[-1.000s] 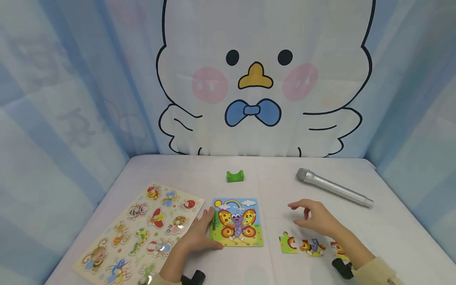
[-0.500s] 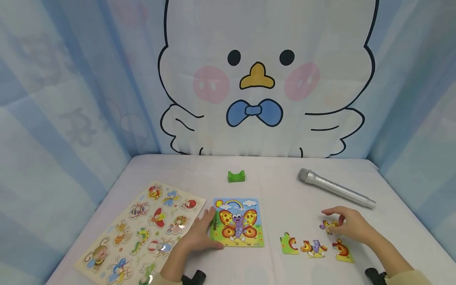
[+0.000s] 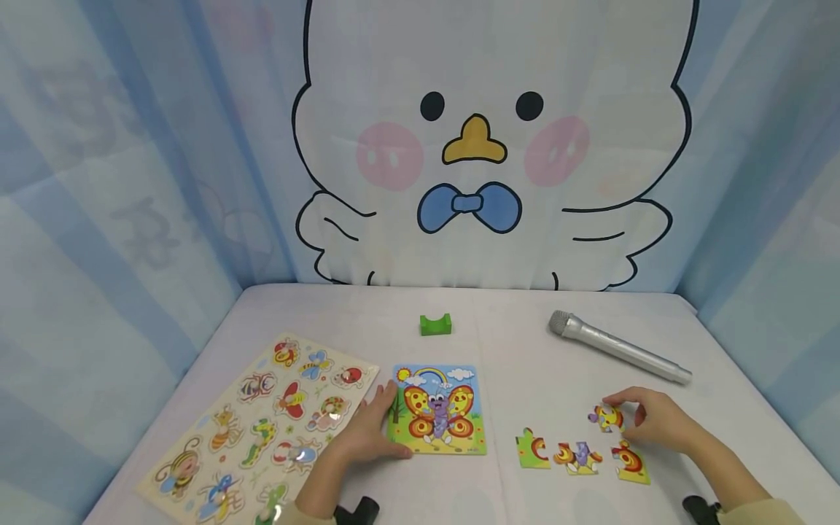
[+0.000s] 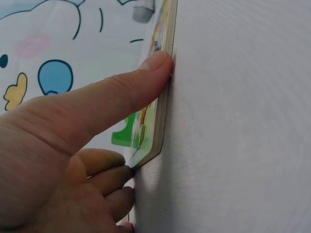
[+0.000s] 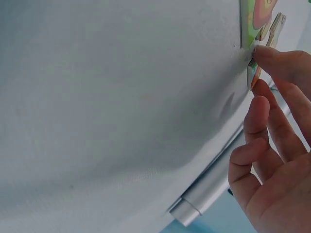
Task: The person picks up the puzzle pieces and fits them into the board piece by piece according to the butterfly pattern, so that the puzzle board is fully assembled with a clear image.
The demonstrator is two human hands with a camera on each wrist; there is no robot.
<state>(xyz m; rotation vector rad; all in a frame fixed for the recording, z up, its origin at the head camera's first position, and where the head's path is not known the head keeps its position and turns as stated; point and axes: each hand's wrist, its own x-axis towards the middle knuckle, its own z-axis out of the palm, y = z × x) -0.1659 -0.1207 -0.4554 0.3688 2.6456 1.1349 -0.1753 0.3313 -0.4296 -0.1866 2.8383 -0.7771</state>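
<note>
A square butterfly picture puzzle [image 3: 438,419] lies in the middle of the table in the head view. My left hand [image 3: 369,430] rests at its lower left corner; the left wrist view has the straight thumb [image 4: 133,85] pressing its edge, the other fingers along an adjoining side. Over on the right, my right hand [image 3: 659,421] pinches a small yellow-and-red puzzle piece [image 3: 607,418] between thumb and index finger, the piece at table level. Nearer me lie more pieces: a green one [image 3: 531,448], a purple-and-orange one [image 3: 578,459] and a yellow one with a red swirl [image 3: 631,464].
A large insect picture board [image 3: 262,430] lies slanted at the left, close to my left forearm. Behind the puzzle stands a green notched block [image 3: 436,325]. A silver microphone [image 3: 620,347] lies at the back right. Printed curtains surround the table.
My right hand has moved right and toward me, to the upper right puzzle piece, its fingers coming to that piece's edges. The left hand stays at the puzzle.
</note>
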